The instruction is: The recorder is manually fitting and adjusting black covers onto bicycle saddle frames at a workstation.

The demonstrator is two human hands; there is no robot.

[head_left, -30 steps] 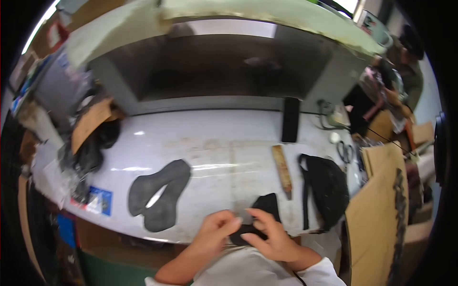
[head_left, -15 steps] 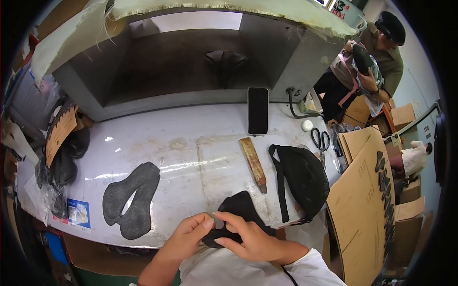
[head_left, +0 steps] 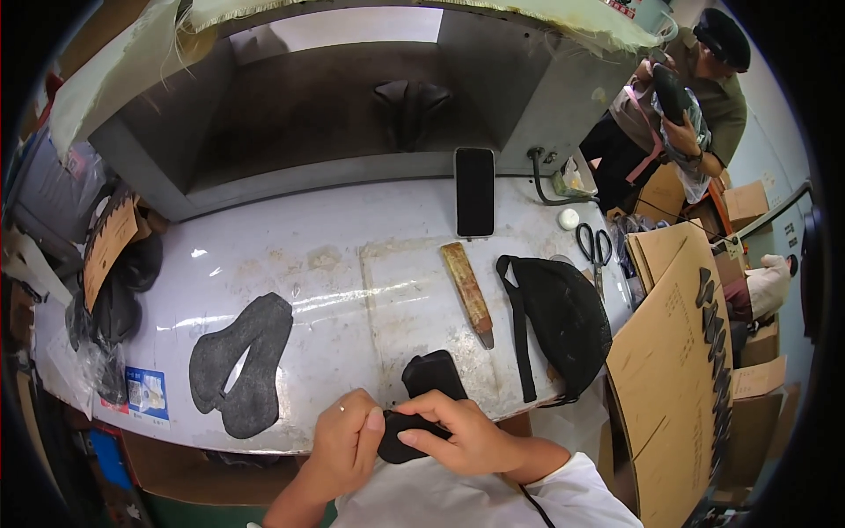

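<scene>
A black padded piece [head_left: 433, 373], which looks like a bicycle saddle cover, lies at the front table edge against my body. My right hand [head_left: 466, 433] grips its near part, thumb on top and fingers around the far side. Beside its left end, my left hand [head_left: 343, 444] is closed in a pinch; what it holds is hidden, though a tiny pale speck shows at the fingers. A flat dark grey saddle-shaped pad [head_left: 251, 370] with a central slot lies to the left.
A worn wooden-handled blade [head_left: 468, 295], a black strapped pouch [head_left: 563, 330], scissors [head_left: 595, 251] and a phone [head_left: 475, 192] are on the table [head_left: 334, 220]. Behind stands a grey metal box [head_left: 308, 180] with a black piece inside. Cardboard [head_left: 664, 361] borders the right; a co-worker [head_left: 687, 114] stands beyond.
My left hand has turned and drawn slightly left, apart from the right fingers. The black piece has shifted under my right hand. The view has moved a little.
</scene>
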